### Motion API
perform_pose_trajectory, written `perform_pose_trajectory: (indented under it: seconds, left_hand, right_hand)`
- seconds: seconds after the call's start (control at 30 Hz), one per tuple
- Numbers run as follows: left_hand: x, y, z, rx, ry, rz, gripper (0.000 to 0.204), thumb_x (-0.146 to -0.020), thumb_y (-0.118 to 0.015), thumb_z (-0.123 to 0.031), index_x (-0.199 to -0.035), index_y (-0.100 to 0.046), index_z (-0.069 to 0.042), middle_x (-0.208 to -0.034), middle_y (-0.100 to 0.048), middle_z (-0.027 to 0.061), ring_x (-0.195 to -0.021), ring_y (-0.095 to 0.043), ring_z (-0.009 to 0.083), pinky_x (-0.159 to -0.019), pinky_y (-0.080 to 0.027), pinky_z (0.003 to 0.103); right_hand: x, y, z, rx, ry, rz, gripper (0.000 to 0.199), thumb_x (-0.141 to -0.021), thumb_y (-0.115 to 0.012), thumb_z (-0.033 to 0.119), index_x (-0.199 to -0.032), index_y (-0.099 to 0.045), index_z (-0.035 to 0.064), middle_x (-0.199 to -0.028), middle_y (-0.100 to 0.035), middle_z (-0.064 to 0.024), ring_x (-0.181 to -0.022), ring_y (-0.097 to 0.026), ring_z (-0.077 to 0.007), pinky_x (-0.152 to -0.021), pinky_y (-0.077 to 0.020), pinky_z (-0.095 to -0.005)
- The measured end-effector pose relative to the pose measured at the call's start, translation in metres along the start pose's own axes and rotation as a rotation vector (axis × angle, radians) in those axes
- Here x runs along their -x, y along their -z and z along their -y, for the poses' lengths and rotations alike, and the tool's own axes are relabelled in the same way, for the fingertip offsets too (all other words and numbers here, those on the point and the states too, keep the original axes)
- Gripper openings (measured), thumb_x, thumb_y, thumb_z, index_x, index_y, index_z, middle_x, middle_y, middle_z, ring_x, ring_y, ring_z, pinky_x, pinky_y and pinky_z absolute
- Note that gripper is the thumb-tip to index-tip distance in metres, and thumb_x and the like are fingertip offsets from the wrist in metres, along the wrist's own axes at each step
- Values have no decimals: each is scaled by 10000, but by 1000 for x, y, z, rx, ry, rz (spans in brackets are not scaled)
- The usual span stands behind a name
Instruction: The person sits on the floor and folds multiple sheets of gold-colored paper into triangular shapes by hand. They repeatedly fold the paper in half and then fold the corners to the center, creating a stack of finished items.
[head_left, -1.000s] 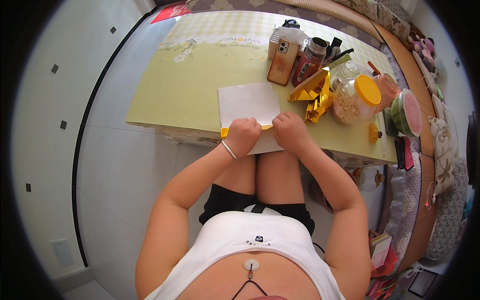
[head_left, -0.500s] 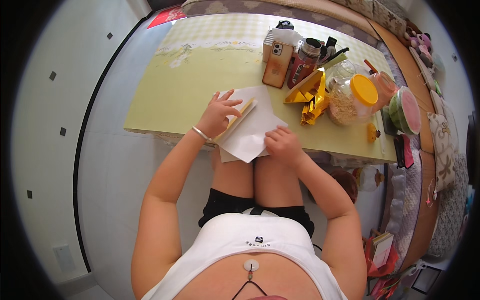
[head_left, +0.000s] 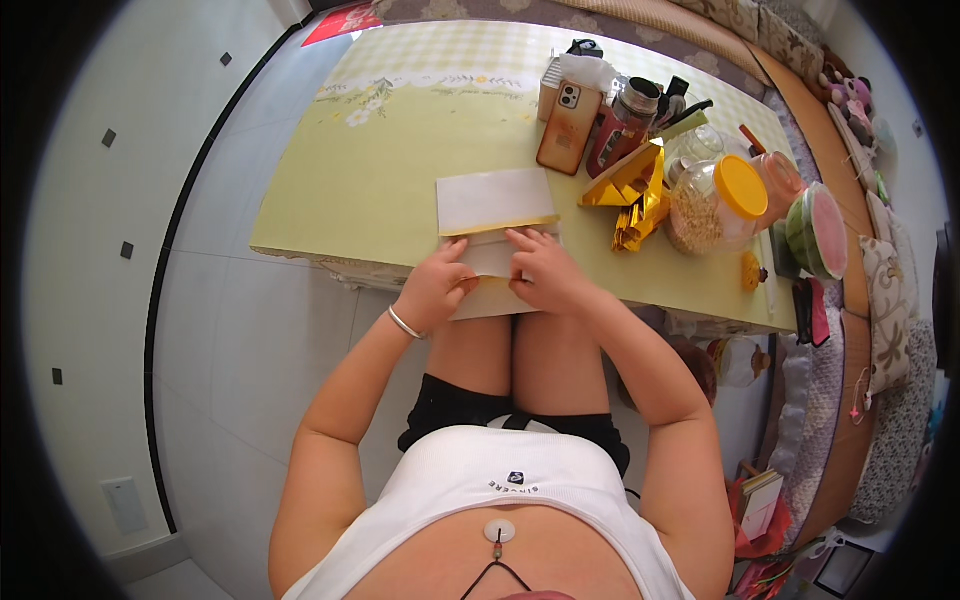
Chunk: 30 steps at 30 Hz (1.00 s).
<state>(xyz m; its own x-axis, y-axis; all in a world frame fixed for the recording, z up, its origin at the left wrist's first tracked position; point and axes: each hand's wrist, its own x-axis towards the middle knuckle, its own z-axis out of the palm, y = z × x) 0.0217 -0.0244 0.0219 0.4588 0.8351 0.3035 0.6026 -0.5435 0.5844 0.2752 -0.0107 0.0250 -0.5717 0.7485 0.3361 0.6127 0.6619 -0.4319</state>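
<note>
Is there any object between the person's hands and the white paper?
Nothing visible stands in the way: the left hand and right hand both touch the paper. The phone stands farther back; the gold foil is to the right.

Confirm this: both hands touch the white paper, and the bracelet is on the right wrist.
Wrong wrist: the head view shows the bracelet on the left wrist. The left hand and right hand do both touch the white paper.
</note>
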Motion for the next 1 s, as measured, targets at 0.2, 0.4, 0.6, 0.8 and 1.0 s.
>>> perform_pose_trajectory:
  seconds: [0.2, 0.4, 0.6, 0.8, 1.0]
  left_hand:
    - [-7, -1, 22, 278, 207, -43, 188, -892, -720, -138, -969, -742, 32, -1221, -684, 220, -1132, -640, 335, -987, -490, 376]
    - [-32, -8, 23, -7, 299, -167, 171, -827, -754, -148, -880, -754, 15, -987, -713, 140, -944, -640, 294, -845, -505, 384]
    - [-45, -14, 5, -359, 226, -220, 290, -808, -732, -122, -1083, -711, -29, -1218, -668, 152, -1143, -593, 357, -968, -481, 452]
    - [-23, -42, -4, -390, -181, 116, 670, -914, -680, -432, -1431, -527, -34, -1538, -474, 169, -1443, -414, 360, -1173, -316, 562]
    - [-20, -44, -11, -488, -134, 176, 854, -905, -599, -616, -1530, -414, -63, -1614, -366, 151, -1499, -317, 354, -1198, -213, 602]
  right_hand:
    - [-11, 11, -52, -581, -465, 125, 230, -948, -693, 213, -978, -686, -15, -946, -706, -116, -865, -637, -196, -791, -503, -315]
    - [-6, -2, -55, -198, -458, -219, 230, -798, -803, 186, -819, -698, -18, -955, -720, -103, -866, -645, -247, -794, -511, -350]
    - [-7, -21, -50, -25, -520, -387, 193, -736, -801, 195, -724, -689, 39, -937, -661, -102, -955, -608, -322, -843, -506, -432]
    - [-6, -21, -49, -24, -498, -386, 211, -757, -801, 210, -739, -678, 40, -959, -650, -95, -962, -599, -316, -843, -497, -431]
    - [1, -29, -55, -25, -490, -532, 195, -795, -771, 156, -719, -645, 28, -953, -627, -119, -962, -571, -344, -847, -477, -436]
